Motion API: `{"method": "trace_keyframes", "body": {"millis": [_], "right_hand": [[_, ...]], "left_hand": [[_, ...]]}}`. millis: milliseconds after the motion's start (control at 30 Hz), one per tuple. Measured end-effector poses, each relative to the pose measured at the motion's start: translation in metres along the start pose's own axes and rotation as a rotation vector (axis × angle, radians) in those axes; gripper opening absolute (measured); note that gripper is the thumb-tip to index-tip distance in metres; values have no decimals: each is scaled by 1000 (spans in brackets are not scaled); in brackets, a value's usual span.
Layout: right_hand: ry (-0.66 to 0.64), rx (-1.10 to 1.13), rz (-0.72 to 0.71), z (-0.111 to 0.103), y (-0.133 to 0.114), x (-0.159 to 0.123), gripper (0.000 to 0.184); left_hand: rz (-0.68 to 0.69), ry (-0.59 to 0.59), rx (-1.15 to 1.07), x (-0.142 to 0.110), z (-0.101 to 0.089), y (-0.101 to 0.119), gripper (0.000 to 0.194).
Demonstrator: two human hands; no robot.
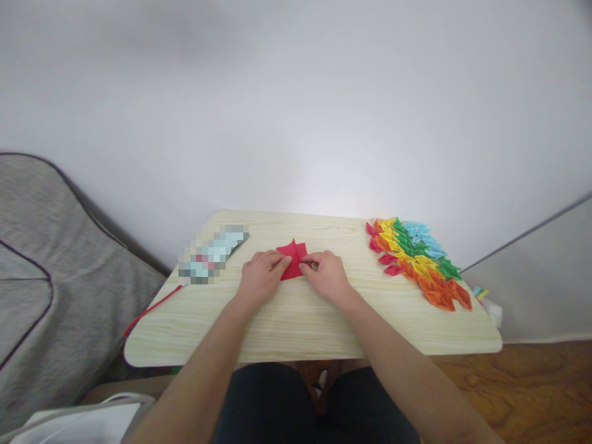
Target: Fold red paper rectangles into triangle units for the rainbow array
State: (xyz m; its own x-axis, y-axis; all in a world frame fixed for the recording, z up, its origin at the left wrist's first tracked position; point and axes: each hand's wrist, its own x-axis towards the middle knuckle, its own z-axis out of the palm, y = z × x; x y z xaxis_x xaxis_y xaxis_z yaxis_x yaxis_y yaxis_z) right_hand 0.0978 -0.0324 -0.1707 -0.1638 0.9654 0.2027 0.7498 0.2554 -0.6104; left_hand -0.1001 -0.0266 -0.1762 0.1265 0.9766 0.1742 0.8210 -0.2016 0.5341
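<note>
A small red sheet of origami paper [292, 269] lies on the wood-grain table [300, 327], with a raised, creased flap pointing away from me. My left hand [263, 274] rests on the table at the paper's left side, thumb and fingers closed on that edge. On the other side my right hand [327, 274] pinches the right edge between thumb and forefinger. Part of the paper's edges is hidden under my fingers.
Folded paper pieces [416, 256] in red, orange, yellow, green and blue lie in rows at the table's right. A blurred-out, phone-like object [215, 253] with a red cord [152, 308] lies at left. A grey cushioned seat [92, 296] adjoins the left edge; a white wall [296, 123] stands behind.
</note>
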Motion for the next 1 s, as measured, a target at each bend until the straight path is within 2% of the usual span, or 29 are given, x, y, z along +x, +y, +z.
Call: {"method": "trace_keyframes", "body": {"millis": [167,467,667,1000], "right_hand": [[-14,53,-17,1,0,-4,21],[-47,107,-40,1,-1,-6,18],[-56,118,-75,1,2,-7,20],[-54,114,-62,0,1,-8,22]], "left_hand": [[-72,-48,-80,13,1,-5,47],[-138,-2,-142,15,8,-7,40],[-178,20,-180,15,10,-10,49],[-203,36,-210,14,11,-13,50]]}}
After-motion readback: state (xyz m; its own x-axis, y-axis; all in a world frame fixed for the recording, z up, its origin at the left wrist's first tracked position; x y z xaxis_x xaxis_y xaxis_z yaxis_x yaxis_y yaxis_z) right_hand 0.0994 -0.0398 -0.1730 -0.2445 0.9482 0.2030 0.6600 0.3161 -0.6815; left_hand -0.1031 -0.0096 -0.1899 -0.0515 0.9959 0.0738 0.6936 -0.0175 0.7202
